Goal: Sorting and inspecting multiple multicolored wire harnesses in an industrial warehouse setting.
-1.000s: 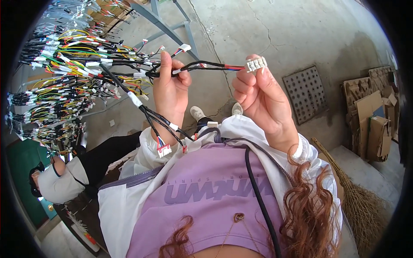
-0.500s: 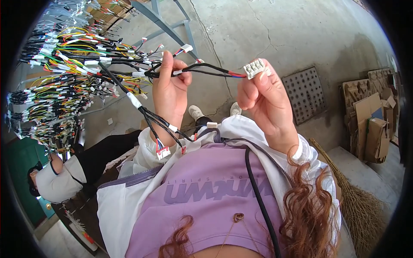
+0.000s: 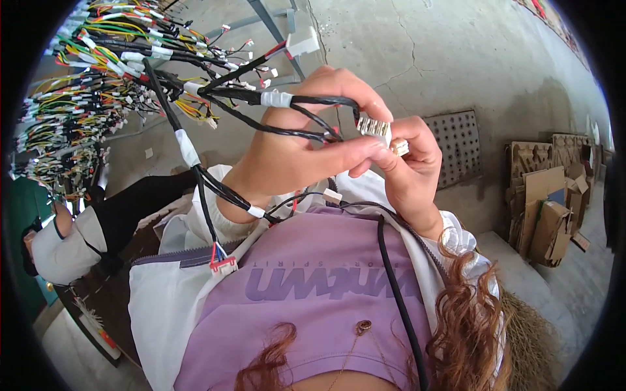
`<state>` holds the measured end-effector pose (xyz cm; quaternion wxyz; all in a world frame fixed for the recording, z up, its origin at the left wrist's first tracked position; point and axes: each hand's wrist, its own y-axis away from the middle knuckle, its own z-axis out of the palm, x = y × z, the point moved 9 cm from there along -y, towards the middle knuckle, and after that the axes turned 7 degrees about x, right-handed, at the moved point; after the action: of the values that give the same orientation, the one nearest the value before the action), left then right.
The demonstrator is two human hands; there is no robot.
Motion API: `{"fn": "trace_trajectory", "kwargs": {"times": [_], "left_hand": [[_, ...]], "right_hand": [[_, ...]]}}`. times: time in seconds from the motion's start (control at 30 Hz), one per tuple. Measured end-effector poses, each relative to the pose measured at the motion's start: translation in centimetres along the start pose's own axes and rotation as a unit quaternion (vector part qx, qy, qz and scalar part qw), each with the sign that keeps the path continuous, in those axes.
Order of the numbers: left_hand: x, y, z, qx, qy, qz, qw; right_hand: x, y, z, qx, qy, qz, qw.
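My left hand [image 3: 287, 156] is closed in a pinch, its fingertips on a white multi-pin connector [image 3: 373, 127] at the end of a black-sleeved wire harness [image 3: 238, 96]. The harness bends back over the fingers, with white tape wraps along it. Touching the left thumb tip, my right hand [image 3: 417, 176] pinches a small cream plastic connector piece [image 3: 400, 146]; whether it is joined to the white connector I cannot tell. Another white connector [image 3: 302, 44] sticks out above the left hand. A lower branch carries a red-and-white connector [image 3: 223, 265] hanging by my jacket.
Many bundled wire harnesses [image 3: 85, 98] hang at the left from a rack with a grey metal frame [image 3: 267, 23]. A person [image 3: 72, 244] is at the lower left. Folded cardboard [image 3: 544, 212], a perforated floor plate [image 3: 454, 146] and a straw broom [image 3: 531, 339] lie to the right.
My left hand has slid along the harness to the white connector, turning the wires back. My right hand has moved slightly down and now pinches a small cream piece beside it.
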<state>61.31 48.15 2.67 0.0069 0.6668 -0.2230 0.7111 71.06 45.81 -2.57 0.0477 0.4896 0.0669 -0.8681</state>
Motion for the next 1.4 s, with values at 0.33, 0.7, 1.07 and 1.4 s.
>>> {"fn": "trace_trajectory", "kwargs": {"times": [0.33, 0.7, 1.07, 1.4], "left_hand": [[2.6, -0.3, 0.1, -0.032, -0.106, 0.094, 0.989], [2.9, -0.4, -0.3, -0.033, -0.168, 0.097, 0.98], [2.8, 0.4, -0.5, 0.01, -0.167, 0.088, 0.982], [3.2, 0.5, -0.5, 0.005, -0.162, 0.126, 0.979]], "right_hand": [[1.8, 0.4, -0.2, -0.004, -0.099, 0.039, 0.994], [2.0, 0.2, -0.2, -0.002, -0.127, 0.047, 0.991], [1.7, 0.3, 0.4, -0.011, -0.114, 0.046, 0.992], [0.7, 0.5, 0.7, -0.021, 0.0, -0.058, 0.998]]}}
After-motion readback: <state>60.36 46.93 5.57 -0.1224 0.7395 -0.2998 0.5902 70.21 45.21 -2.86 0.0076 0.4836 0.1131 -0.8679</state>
